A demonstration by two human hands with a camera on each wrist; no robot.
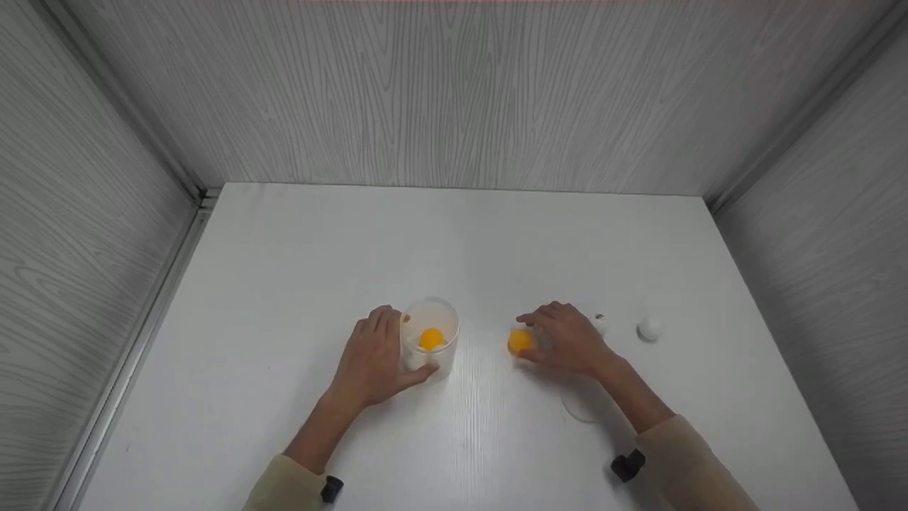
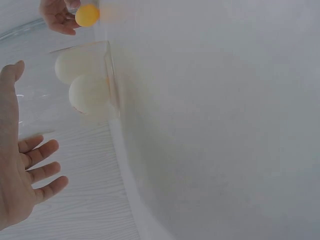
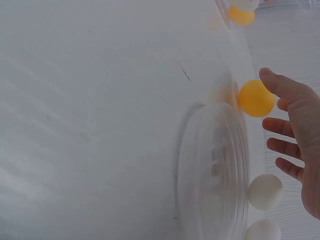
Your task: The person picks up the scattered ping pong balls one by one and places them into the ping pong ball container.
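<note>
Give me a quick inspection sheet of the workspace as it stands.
Surface: white table, wood-grain finish.
Job's things: clear plastic cup upright, an orange ball inside with white balls; second orange ball on the table.
Clutter: loose white ball to the right; clear round lid lying flat near the right wrist.
Hands: left hand rests open against the cup's side; right hand touches the second orange ball with its fingers, not closed round it.
Cables: nothing seen.
Surroundings: grey wood-grain walls on three sides.
</note>
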